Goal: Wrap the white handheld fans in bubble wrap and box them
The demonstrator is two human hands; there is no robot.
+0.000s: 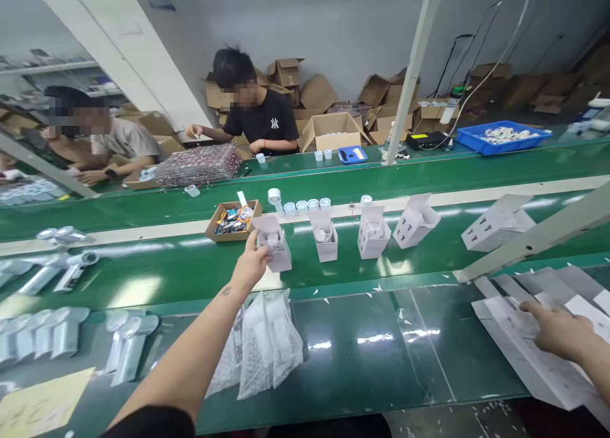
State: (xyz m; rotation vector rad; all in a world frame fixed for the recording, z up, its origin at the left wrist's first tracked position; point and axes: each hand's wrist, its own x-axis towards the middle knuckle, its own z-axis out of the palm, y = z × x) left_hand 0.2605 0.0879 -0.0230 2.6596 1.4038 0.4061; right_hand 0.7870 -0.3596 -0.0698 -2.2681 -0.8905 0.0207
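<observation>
My left hand [251, 263] grips the left side of an upright white box [281, 260], its thumb across the front. The box's lid flap stands up, and a clear bag with a pale round part shows inside. Far to the right, my right hand [560, 330] lies on a stack of flattened white cartons [534, 368], fingers stretched and slightly blurred. Right of the held box stand more open white boxes, one [326, 250] and another [374, 241] with bagged parts inside. Below my left hand lie several clear bubble bags [269, 349].
A cardboard tray of small parts [233, 222] sits behind my left hand. Pale blue handheld fans [133, 342] lie at left. Slanted metal posts [534, 238] cross the bench. Two people work across the green conveyor [343, 177]; a blue tray [500, 139] stands far right.
</observation>
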